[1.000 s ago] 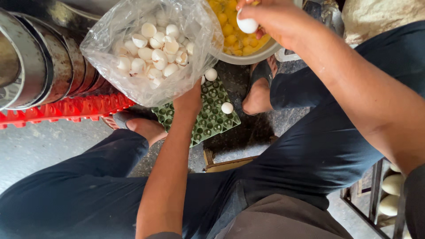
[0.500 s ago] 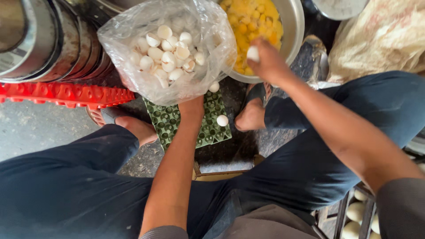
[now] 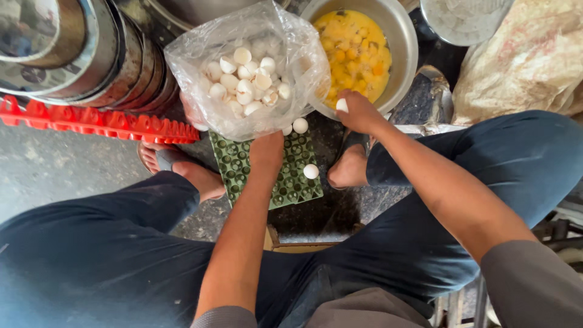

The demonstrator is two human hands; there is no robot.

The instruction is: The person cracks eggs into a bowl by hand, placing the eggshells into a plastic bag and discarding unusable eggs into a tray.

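Observation:
My left hand (image 3: 267, 150) is under a clear plastic bag (image 3: 243, 79) full of white eggshells and holds it up above a green egg tray (image 3: 255, 176) on the floor. Three white eggs (image 3: 311, 171) remain on the tray, two of them at its far edge beside the bag. My right hand (image 3: 359, 113) grips a white egg (image 3: 342, 105) at the near rim of a metal bowl (image 3: 403, 42). Several yellow yolks (image 3: 355, 51) lie in liquid egg in that bowl.
Stacked metal bowls (image 3: 79, 54) stand at the left behind a red plastic tray (image 3: 91, 121). A pale sack (image 3: 525, 61) and another metal vessel (image 3: 461, 18) are at the right. My sandalled feet (image 3: 182, 169) flank the green tray, knees either side.
My right hand has come down from over the bowl to its near rim, still holding an egg. The left hand keeps the bag in place above the tray.

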